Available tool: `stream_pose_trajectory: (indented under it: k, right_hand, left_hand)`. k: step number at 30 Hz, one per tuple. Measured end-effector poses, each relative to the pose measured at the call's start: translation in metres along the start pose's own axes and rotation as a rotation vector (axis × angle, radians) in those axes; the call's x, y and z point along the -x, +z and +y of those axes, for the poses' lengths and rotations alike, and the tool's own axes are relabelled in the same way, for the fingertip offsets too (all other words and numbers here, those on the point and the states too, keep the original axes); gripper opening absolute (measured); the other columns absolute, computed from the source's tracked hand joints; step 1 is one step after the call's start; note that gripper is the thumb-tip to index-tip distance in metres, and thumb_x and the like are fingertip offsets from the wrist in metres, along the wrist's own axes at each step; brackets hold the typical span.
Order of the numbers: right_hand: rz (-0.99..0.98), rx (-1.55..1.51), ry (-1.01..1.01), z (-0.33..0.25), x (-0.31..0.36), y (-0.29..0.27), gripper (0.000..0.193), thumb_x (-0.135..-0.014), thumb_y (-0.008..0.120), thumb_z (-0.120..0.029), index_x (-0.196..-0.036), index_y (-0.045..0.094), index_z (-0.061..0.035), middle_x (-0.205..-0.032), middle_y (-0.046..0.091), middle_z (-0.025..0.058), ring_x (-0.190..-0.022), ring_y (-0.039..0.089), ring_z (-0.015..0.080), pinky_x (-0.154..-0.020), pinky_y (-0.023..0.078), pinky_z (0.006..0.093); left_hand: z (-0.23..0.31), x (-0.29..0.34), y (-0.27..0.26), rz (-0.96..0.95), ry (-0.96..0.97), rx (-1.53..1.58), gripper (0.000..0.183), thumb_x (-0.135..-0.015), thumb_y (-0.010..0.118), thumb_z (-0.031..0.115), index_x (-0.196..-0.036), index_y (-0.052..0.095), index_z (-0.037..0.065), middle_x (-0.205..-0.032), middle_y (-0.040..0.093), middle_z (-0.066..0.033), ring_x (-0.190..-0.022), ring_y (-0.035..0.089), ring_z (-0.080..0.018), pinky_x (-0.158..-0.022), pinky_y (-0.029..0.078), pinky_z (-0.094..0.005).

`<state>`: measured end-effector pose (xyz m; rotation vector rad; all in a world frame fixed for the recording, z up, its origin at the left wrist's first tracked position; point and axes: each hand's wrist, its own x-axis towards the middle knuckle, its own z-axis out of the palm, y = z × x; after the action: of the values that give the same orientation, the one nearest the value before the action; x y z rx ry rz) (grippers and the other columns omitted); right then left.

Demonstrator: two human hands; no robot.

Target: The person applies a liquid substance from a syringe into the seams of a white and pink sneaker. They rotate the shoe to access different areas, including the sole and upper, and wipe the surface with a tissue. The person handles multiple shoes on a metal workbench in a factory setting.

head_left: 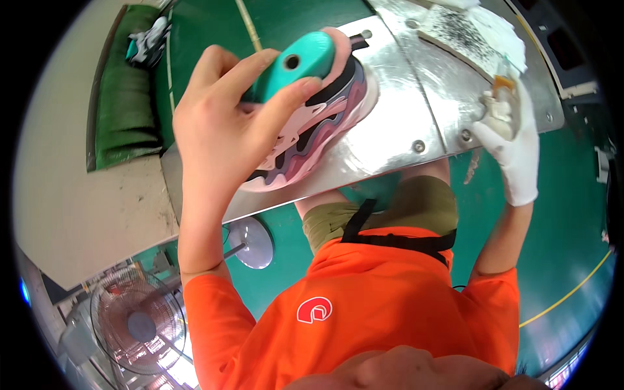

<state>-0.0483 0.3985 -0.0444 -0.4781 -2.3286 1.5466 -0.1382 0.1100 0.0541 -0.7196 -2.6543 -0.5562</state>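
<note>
My bare left hand (237,114) is closed on a teal shoe last (305,55), thumb on one side and fingers on the other. The last, with a round dark hole in its top, sits inside a pink, purple and black sneaker (312,133) over the metal table. My right hand (510,140), in a white glove, is at the table's right side. Its fingers are curled around a small tool with an amber-brown part (502,84); its kind is unclear. Beyond that hand lie a white cloth (497,36) and a pale pad with black specks (455,39).
Bolts stud the metal table top (396,97), and a seam crosses it. To the left, a pale worktop (78,208) carries a green cushion (123,97) and a dark-and-white bundle (149,42). A fan (140,318) stands at lower left, near a round grey base (250,244).
</note>
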Motion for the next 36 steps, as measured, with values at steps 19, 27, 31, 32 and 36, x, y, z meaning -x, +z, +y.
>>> stream_pose_trajectory:
  k: [19,27,31,32,36]
  right_hand:
    - [-0.599,-1.13,-0.371,0.035,0.023,0.073,0.058,-0.061,0.084,-0.016,-0.111,0.056,-0.0039,-0.1,0.058,0.0123,-0.09,0.06,0.0238,-0.075,0.052,0.031]
    - [-0.573,-1.258,-0.723,0.042,0.008,0.099,0.049,-0.058,0.087,-0.021,-0.097,0.062,-0.0077,-0.094,0.057,0.0118,-0.09,0.059,0.0286,-0.074,0.054,0.0346]
    - [-0.554,-1.31,-0.847,0.042,0.007,0.106,0.044,-0.056,0.089,-0.024,-0.09,0.064,-0.0097,-0.092,0.057,0.0115,-0.09,0.059,0.031,-0.074,0.054,0.0364]
    - [-0.54,-1.324,-0.882,0.041,0.008,0.107,0.043,-0.055,0.089,-0.025,-0.088,0.065,-0.0102,-0.091,0.057,0.0115,-0.09,0.059,0.0316,-0.074,0.054,0.0368]
    - [-0.499,-1.381,-0.974,0.042,0.009,0.114,0.039,-0.054,0.091,-0.027,-0.081,0.068,-0.0121,-0.088,0.056,0.0112,-0.09,0.059,0.034,-0.073,0.055,0.0386]
  left_hand:
    - [-0.014,-0.006,0.022,-0.03,-0.086,0.261,0.035,-0.072,0.079,0.011,-0.1,0.068,-0.007,-0.093,0.068,-0.0127,-0.086,0.062,-0.0186,-0.08,0.047,-0.0272]
    - [-0.018,-0.006,0.016,-0.057,-0.057,0.215,0.039,-0.076,0.077,0.014,-0.106,0.068,-0.009,-0.096,0.069,-0.0125,-0.088,0.064,-0.018,-0.082,0.049,-0.0278]
    - [-0.019,-0.007,0.017,-0.03,-0.068,0.269,0.035,-0.071,0.079,0.01,-0.1,0.068,-0.007,-0.094,0.068,-0.0126,-0.085,0.063,-0.0187,-0.08,0.047,-0.0266]
    - [-0.019,-0.008,0.017,-0.032,-0.066,0.268,0.035,-0.071,0.079,0.009,-0.1,0.068,-0.007,-0.094,0.068,-0.0125,-0.085,0.063,-0.0187,-0.08,0.047,-0.0265]
    - [-0.018,-0.006,0.017,-0.025,-0.078,0.267,0.035,-0.071,0.079,0.009,-0.1,0.068,-0.007,-0.094,0.068,-0.0123,-0.086,0.063,-0.0183,-0.08,0.047,-0.0264]
